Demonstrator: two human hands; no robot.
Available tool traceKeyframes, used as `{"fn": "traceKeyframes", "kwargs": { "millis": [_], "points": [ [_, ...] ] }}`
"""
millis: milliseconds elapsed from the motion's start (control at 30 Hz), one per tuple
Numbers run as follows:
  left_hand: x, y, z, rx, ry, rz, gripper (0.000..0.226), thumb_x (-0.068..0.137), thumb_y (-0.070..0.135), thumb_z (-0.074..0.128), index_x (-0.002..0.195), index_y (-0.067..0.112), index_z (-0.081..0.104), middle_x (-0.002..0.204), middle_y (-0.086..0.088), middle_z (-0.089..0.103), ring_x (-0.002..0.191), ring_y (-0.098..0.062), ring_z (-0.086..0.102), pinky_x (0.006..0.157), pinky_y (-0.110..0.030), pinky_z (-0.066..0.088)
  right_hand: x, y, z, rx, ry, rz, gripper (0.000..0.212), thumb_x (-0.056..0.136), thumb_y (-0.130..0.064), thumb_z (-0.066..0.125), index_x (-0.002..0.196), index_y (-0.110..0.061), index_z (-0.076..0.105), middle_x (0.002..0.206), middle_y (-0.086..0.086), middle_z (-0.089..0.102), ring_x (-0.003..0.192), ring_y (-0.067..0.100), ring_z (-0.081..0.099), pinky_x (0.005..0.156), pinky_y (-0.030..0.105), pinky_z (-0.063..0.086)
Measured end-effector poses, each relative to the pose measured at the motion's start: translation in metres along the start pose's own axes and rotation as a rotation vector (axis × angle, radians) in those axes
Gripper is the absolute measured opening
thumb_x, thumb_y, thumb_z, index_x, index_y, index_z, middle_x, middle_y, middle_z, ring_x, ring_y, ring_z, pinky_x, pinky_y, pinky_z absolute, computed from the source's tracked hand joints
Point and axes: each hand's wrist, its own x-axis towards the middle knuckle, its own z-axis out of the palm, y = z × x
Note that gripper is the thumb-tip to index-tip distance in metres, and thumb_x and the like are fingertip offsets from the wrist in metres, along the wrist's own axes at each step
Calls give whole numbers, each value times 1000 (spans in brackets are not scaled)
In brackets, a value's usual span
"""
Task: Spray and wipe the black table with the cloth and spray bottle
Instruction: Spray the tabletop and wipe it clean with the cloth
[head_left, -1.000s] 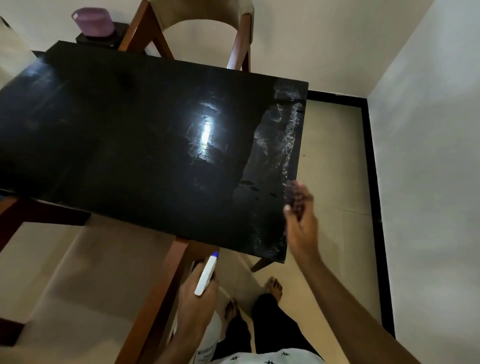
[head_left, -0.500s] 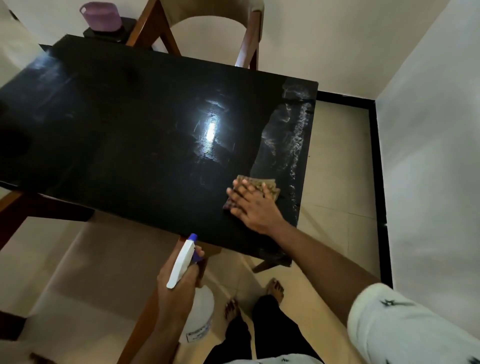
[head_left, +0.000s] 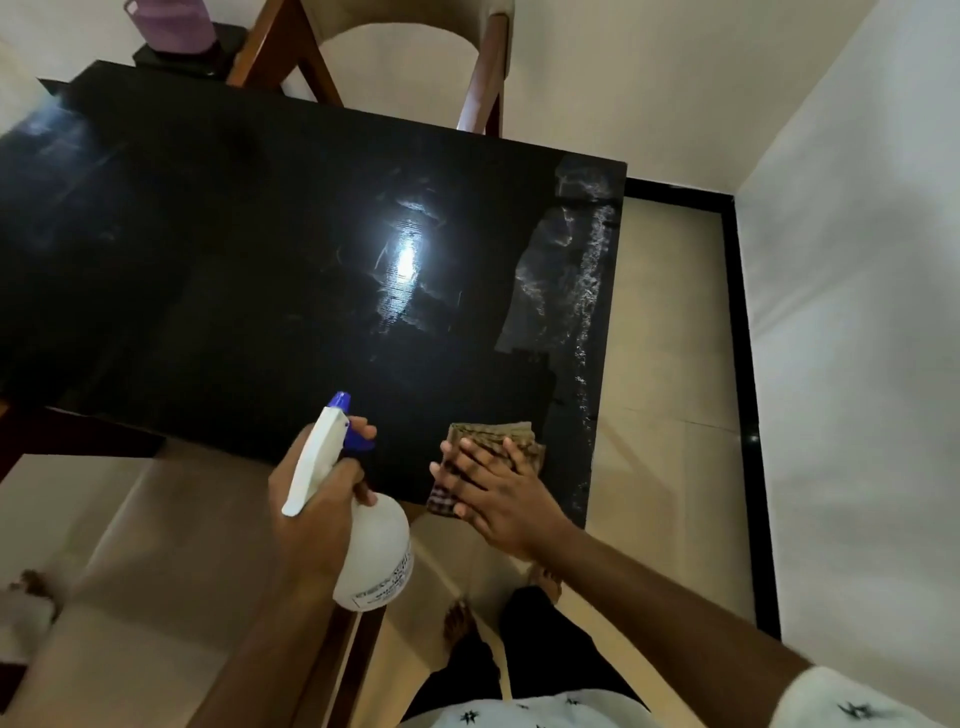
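The glossy black table (head_left: 249, 270) fills the upper middle of the view, with a wet, streaky band along its right edge. My right hand (head_left: 493, 493) lies flat with spread fingers on a folded checked cloth (head_left: 493, 434) at the table's near right corner. My left hand (head_left: 317, 509) grips a white spray bottle (head_left: 374, 551) with a blue nozzle and trigger. The bottle is raised at the table's near edge, nozzle pointing over the tabletop.
A wooden chair (head_left: 395, 57) with a beige back stands at the far side. A purple container (head_left: 171, 23) sits on a dark stand at the top left. White walls (head_left: 852, 364) close in on the right. My bare feet (head_left: 460, 623) are on the tiled floor below.
My right hand brought the cloth onto the table and slid it back toward the near right corner. My left hand lifted the spray bottle up to the table's near edge.
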Motion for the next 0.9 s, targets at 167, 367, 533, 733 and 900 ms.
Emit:
{"fn": "traceKeyframes", "kwargs": {
  "millis": [167,367,533,733,900],
  "points": [
    [13,18,9,-55,-9,72,58,87,-12,47,79,44,61,71,9,58,48,-1,57,45,-9,46,82,74,-49,-30,1,241,54,100,-48,17,152,-37,9,162,-9,0,148,15,0,115,59,1],
    [25,22,9,-60,21,46,56,89,-3,48,83,51,61,82,-3,62,52,2,58,50,-8,47,102,79,-58,26,-41,313,55,101,-47,18,153,-34,7,162,-7,-4,149,16,-3,115,57,-2],
    [37,33,16,-112,3,69,45,89,-5,46,85,39,55,77,-1,55,53,-3,56,51,-8,45,31,15,-29,122,-80,169,66,88,-53,-2,152,-37,0,155,-15,-16,142,7,-20,111,48,-16],
    [55,38,32,-50,98,140,32,90,-4,51,111,20,54,87,-4,60,60,2,60,58,-13,54,56,52,-32,22,41,213,59,95,-48,13,153,-34,12,161,-10,6,147,10,5,114,51,-1],
    [77,45,55,-62,91,230,47,91,-7,48,104,38,52,89,18,64,68,-1,62,55,-8,49,127,131,-70,22,68,317,59,99,-48,16,154,-30,7,161,-12,3,148,8,4,117,52,1]
  ]
}}
